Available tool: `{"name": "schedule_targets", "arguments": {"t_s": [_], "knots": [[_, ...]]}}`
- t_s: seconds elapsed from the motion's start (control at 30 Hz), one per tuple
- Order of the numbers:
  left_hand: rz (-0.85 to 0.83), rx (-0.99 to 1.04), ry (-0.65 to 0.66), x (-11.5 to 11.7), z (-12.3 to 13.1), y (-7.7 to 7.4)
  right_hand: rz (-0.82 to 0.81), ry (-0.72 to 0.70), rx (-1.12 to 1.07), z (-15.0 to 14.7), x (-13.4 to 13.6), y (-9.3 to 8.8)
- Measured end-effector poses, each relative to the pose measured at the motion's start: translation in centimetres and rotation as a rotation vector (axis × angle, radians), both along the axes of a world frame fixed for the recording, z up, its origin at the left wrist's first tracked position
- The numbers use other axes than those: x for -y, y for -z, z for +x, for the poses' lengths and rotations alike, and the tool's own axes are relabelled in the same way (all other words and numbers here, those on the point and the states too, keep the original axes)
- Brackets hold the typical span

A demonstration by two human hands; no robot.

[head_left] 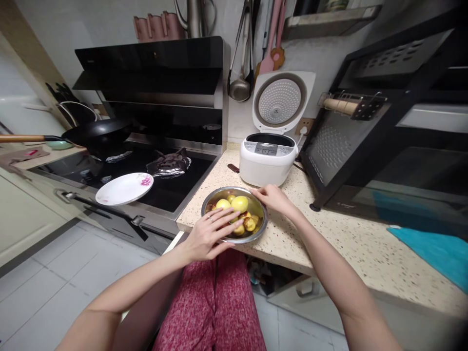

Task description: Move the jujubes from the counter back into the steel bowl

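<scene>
A round metal bowl stands at the counter's front edge, holding several smooth yellow rounded pieces and browned ones; their kind is unclear. My left hand reaches over the near left rim, fingers stretched out above or on the pieces; a ring is on one finger. Whether the fingertips press on them I cannot tell. At the far right rim, my right hand grips the bowl's edge between thumb and fingers. Just behind the bowl sits a white rice cooker with its lid raised.
On the left, a flowered white plate lies over the black stove's front edge. A dark wok sits on the far burner, its wooden handle pointing left. A black oven-like appliance and a turquoise cloth occupy the right. Utensils hang behind.
</scene>
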State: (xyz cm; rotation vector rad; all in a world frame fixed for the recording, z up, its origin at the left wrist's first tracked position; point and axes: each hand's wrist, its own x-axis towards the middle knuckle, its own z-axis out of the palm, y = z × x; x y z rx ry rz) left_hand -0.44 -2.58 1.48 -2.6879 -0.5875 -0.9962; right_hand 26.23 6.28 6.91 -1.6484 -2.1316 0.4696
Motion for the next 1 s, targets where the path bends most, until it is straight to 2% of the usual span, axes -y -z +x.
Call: {"name": "schedule_targets", "arguments": {"t_s": [0.1, 0.2, 0.33, 0.47, 0.57, 0.7, 0.8, 1.0], "knots": [[-0.134, 0.121, -0.04, -0.1, 0.0, 0.0, -0.182, 0.016, -0.194, 0.5, -0.8, 0.8], [-0.284, 0.24, -0.054, -0.4, -0.1, 0.2, -0.309, -0.026, -0.425, 0.6, -1.1, 1.0], [-0.531, 0.346, -0.059, -1.7, -0.5, 0.8, -0.257, -0.056, -0.767, -0.1, -0.9, 0.8], [-0.669, 0.441, -0.049, -3.7, -0.6, 1.8, -0.191, -0.003, -0.992, -0.9, -0.6, 0.8], [-0.735, 0.513, -0.022, -5.2, -0.7, 2.5, -0.167, -0.001, -1.054, -1.2, -0.3, 0.7], [-0.762, 0.587, -0.001, -6.5, -0.7, 2.6, -0.132, -0.071, -1.063, -1.8, 0.6, 0.2], [-0.747, 0.585, -0.036, -6.9, -0.6, 2.5, -0.109, -0.083, -1.032, -2.4, 1.8, -0.2], [-0.692, 0.553, -0.106, -6.6, -0.2, 2.3, -0.113, -0.007, -0.953, -2.8, 2.8, -0.4]]}}
